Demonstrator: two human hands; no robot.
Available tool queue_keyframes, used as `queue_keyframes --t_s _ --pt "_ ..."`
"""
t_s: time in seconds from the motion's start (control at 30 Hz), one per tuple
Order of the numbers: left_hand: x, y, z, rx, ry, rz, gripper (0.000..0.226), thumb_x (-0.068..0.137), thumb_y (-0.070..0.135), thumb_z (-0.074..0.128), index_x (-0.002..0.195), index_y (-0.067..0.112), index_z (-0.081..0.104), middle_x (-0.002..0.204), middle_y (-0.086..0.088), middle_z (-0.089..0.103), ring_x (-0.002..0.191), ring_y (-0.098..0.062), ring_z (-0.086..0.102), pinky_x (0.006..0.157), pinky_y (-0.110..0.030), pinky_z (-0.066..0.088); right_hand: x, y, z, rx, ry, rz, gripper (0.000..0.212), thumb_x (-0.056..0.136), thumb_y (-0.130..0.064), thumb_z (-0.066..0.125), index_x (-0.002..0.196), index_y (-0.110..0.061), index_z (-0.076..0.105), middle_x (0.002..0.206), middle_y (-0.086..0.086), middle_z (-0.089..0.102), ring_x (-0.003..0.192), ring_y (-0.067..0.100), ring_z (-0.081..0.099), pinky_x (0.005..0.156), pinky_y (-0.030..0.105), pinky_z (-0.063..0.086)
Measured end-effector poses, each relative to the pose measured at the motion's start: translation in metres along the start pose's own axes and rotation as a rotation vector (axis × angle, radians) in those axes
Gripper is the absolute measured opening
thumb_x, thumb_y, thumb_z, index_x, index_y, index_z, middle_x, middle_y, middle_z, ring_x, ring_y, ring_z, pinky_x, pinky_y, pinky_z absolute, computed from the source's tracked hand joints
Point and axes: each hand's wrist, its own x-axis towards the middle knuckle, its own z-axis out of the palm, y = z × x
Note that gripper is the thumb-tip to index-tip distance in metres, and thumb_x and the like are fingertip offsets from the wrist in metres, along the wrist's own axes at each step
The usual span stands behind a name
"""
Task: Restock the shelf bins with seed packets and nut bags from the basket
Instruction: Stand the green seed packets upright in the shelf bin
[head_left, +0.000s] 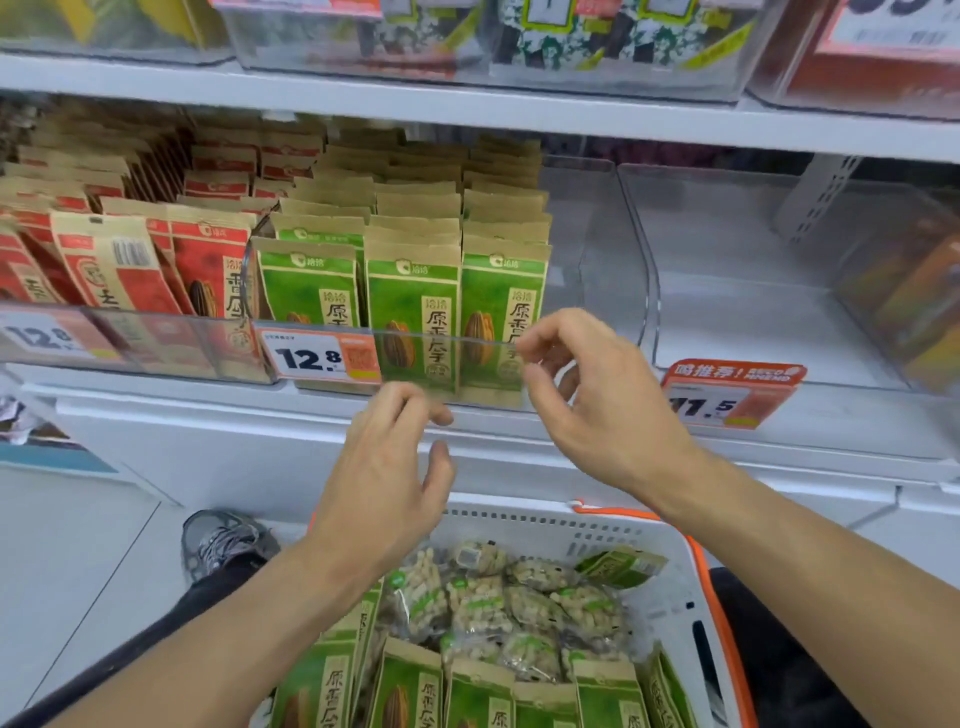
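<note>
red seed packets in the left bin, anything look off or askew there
Yes. One red seed packet at the front of the left bin leans sideways with its barcode back facing out, while its neighbours show their fronts. The green seed packets beside them stand upright in even rows.

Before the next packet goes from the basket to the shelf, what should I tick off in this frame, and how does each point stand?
1. Both hands free: ok. The left hand and right hand hold nothing, fingers loosely curled.
2. Stock left in the basket: ok. Green seed packets and nut bags lie in it.
3. Room in the green packet bin: ok. Its right side stands bare beside three rows.
4. Bin to the right: ok, it is bare at the front.
5. Which bin takes the nut bags: cannot tell.
</note>
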Motion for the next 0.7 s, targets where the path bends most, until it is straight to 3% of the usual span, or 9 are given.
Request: queue_keyframes --t_s 0.13,0.2,0.27,0.33,0.43,0.5,0.6,0.7 --pt "-0.062 -0.041 0.029 0.249 -0.434 -0.056 0.033 0.089 0.038 0.039 0.109 0.022 0.059 0.108 0.005 0.056 0.102 -0.021 0.057 0.088 -0.041 0.047 -0.041 0.019 0.019 -0.101 -0.544 0.073 0.015 0.100 -0.023 0.053 0.114 -0.023 0.058 0.109 -0.008 0.060 0.093 0.010 0.057 0.077 0.024 0.044" --pt "-0.090 -0.055 0.035 0.275 -0.642 -0.180 0.036 0.092 0.037 0.040 0.119 0.019 0.056 0.115 -0.001 0.056 0.109 -0.024 0.055 0.092 -0.040 0.046 -0.063 0.025 0.036 -0.219 -0.822 0.080 0.023 0.100 -0.030 0.052 0.121 -0.022 0.057 0.117 -0.005 0.058 0.104 0.015 0.057 0.087 0.031 0.045" --pt "-0.117 -0.067 0.040 0.241 -0.804 -0.324 0.032 0.098 0.033 0.046 0.125 0.015 0.050 0.122 -0.005 0.050 0.112 -0.025 0.052 0.092 -0.036 0.043 -0.087 0.030 0.057 -0.261 -0.981 0.112 0.022 0.100 -0.033 0.051 0.118 -0.020 0.056 0.117 -0.001 0.060 0.105 0.019 0.058 0.088 0.034 0.047" --pt "-0.138 -0.077 0.045 0.290 -0.917 -0.371 0.034 0.100 0.032 0.047 0.127 0.012 0.047 0.126 -0.008 0.047 0.115 -0.028 0.050 0.095 -0.038 0.042 -0.113 0.035 0.078 -0.249 -1.060 0.154 0.018 0.100 -0.031 0.051 0.114 -0.021 0.056 0.113 0.001 0.061 0.101 0.020 0.058 0.085 0.034 0.048" --pt "-0.152 -0.091 0.052 0.390 -0.960 -0.347 0.036 0.095 0.012 0.049 0.131 0.008 0.046 0.131 -0.012 0.046 0.121 -0.029 0.046 0.100 -0.038 0.039 -0.150 0.041 0.106 -0.218 -1.144 0.210 0.024 0.099 -0.031 0.053 0.121 -0.021 0.055 0.121 0.003 0.060 0.107 0.021 0.057 0.090 0.036 0.049" --pt "-0.150 -0.099 0.054 0.432 -0.923 -0.352 0.039 0.091 0.007 0.051 0.129 0.009 0.047 0.130 -0.013 0.046 0.119 -0.030 0.046 0.100 -0.037 0.039 -0.172 0.040 0.123 -0.180 -1.181 0.259 0.038 0.097 -0.036 0.059 0.129 -0.018 0.052 0.129 0.005 0.058 0.113 0.023 0.056 0.096 0.038 0.049" --pt "-0.143 -0.113 0.054 0.437 -0.933 -0.411 0.046 0.089 0.020 0.062 0.131 0.010 0.046 0.129 -0.014 0.050 0.120 -0.033 0.048 0.101 -0.043 0.042 -0.205 0.037 0.147 -0.154 -1.202 0.435 0.068 0.091 -0.046 0.066 0.144 -0.014 0.038 0.144 0.009 0.044 0.126 0.028 0.050 0.104 0.040 0.045" --pt "-0.140 -0.120 0.053 0.424 -0.973 -0.400 0.049 0.081 0.031 0.073 0.120 0.011 0.051 0.118 -0.011 0.057 0.112 -0.031 0.052 0.094 -0.045 0.046 -0.235 0.038 0.164 -0.154 -1.162 0.609 0.097 0.083 -0.052 0.073 0.154 -0.013 0.019 0.157 0.011 0.022 0.140 0.033 0.036 0.114 0.042 0.038"
